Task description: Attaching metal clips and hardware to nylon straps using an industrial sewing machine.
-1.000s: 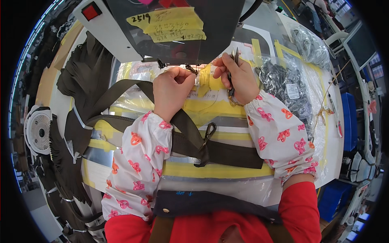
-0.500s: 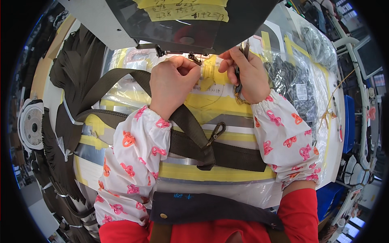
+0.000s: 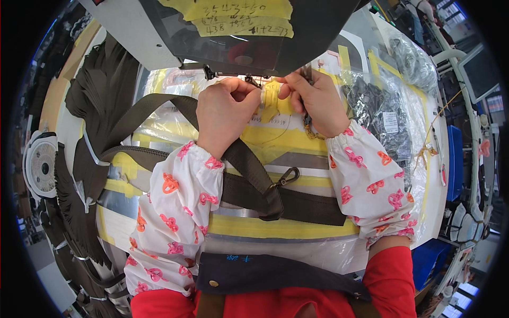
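My left hand (image 3: 225, 111) is curled around the end of a dark olive webbing strap (image 3: 249, 169), right under the head of a sewing machine (image 3: 233, 37). My right hand (image 3: 313, 103) pinches something small and dark at the needle area; a metal piece hangs below its palm. The strap loops left over the table and passes under my left forearm. A dark metal snap hook (image 3: 287, 176) sits on the strap near the table's middle. Both forearms wear white sleeves with pink and orange prints.
Stacks of dark olive strap pieces (image 3: 79, 175) lie along the left side. A clear plastic bag of dark metal hardware (image 3: 382, 116) lies on the right. The table surface (image 3: 275, 228) is covered in yellow tape and plastic film. A round white spool (image 3: 41, 167) sits at far left.
My view has moved closer to the machine. Both hands have stayed together at the needle area, shifting slightly with the strap end.
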`<state>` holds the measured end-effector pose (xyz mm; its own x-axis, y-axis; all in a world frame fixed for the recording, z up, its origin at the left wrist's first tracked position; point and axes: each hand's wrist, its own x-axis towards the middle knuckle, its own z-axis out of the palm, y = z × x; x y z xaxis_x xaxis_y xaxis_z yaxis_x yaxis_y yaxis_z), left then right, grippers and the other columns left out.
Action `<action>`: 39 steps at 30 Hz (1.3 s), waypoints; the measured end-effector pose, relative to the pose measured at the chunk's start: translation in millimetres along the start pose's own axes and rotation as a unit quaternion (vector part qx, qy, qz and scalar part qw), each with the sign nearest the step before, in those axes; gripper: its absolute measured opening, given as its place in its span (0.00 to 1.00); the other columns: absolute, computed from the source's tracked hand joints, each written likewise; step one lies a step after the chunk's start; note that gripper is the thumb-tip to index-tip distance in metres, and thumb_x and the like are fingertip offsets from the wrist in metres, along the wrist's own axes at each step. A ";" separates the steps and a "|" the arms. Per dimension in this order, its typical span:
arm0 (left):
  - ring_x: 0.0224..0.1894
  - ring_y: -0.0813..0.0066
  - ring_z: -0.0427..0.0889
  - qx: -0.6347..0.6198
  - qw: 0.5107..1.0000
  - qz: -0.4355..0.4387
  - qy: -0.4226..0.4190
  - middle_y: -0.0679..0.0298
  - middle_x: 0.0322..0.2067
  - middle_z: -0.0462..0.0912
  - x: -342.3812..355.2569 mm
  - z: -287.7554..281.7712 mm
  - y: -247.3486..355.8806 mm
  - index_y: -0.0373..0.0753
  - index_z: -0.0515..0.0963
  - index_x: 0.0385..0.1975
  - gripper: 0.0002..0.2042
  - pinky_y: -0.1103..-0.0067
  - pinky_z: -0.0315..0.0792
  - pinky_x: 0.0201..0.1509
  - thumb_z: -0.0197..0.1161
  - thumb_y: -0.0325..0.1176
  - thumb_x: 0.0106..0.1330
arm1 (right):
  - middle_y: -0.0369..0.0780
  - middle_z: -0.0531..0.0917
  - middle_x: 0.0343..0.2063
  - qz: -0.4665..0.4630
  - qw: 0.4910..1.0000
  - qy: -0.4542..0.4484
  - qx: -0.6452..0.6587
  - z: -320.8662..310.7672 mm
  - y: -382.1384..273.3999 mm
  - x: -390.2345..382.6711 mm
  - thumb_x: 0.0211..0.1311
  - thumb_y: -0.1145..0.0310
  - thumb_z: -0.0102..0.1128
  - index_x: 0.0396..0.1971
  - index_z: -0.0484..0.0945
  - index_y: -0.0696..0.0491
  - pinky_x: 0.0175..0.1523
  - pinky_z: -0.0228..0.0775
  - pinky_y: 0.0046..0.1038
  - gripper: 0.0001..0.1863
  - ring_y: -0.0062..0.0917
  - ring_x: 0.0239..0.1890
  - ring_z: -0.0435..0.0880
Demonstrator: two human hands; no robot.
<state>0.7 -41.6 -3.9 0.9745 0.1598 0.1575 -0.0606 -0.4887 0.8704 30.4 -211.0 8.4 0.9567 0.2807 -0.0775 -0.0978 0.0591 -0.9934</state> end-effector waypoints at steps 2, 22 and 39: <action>0.19 0.72 0.79 0.013 1.000 0.008 0.009 0.63 0.16 0.79 -1.1 -2.4 3.2 0.38 0.80 0.20 0.08 0.80 0.71 0.26 0.61 0.36 0.48 | 0.36 0.76 0.18 0.025 0.998 -0.023 -0.059 5.7 -9.5 3.7 0.61 0.65 0.52 0.30 0.73 0.61 0.17 0.56 0.15 0.12 0.11 0.12 0.66; 0.18 0.73 0.78 0.023 0.999 0.018 0.040 0.63 0.15 0.78 -4.2 -0.7 3.1 0.36 0.79 0.19 0.08 0.79 0.70 0.25 0.61 0.35 0.49 | 0.36 0.76 0.15 0.062 0.994 -0.034 -0.085 15.8 -15.5 5.3 0.58 0.70 0.55 0.26 0.75 0.60 0.17 0.58 0.17 0.08 0.14 0.11 0.68; 0.19 0.68 0.78 0.061 0.996 0.051 0.039 0.61 0.16 0.78 -4.5 1.4 3.3 0.37 0.78 0.18 0.07 0.76 0.70 0.25 0.60 0.34 0.48 | 0.36 0.76 0.15 0.044 0.992 -0.049 -0.109 16.6 -14.5 4.1 0.58 0.68 0.53 0.27 0.74 0.61 0.17 0.60 0.17 0.10 0.14 0.12 0.69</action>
<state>-3.6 -45.1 -2.4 0.9445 0.1686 0.2818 -0.1261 -0.6061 0.7853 31.2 -194.8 23.8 0.9144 0.3689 -0.1667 -0.1077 -0.1754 -0.9786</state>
